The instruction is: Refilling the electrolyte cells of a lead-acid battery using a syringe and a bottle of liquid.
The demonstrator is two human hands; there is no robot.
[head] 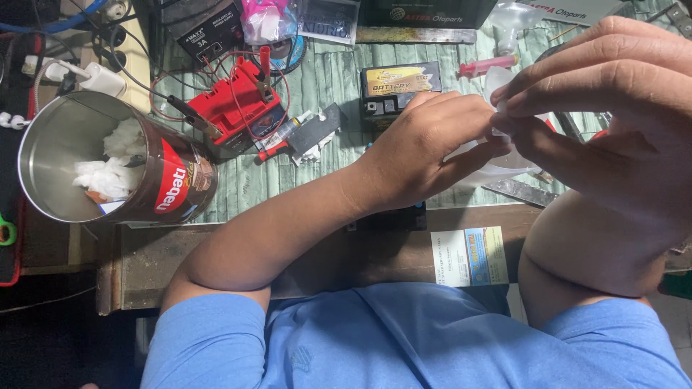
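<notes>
Right hand, left hand both pinch clear plastic container between them.

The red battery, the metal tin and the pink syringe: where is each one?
red battery (238, 97), head view, its top face.
metal tin (58, 155), head view, its shiny inner wall.
pink syringe (484, 66), head view, its barrel.

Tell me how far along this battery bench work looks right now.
Done: the red battery already wears clip leads. In hand: both hands, left hand and right hand, pinch a clear plastic piece. Left: the black battery sits bare, untouched.
</notes>
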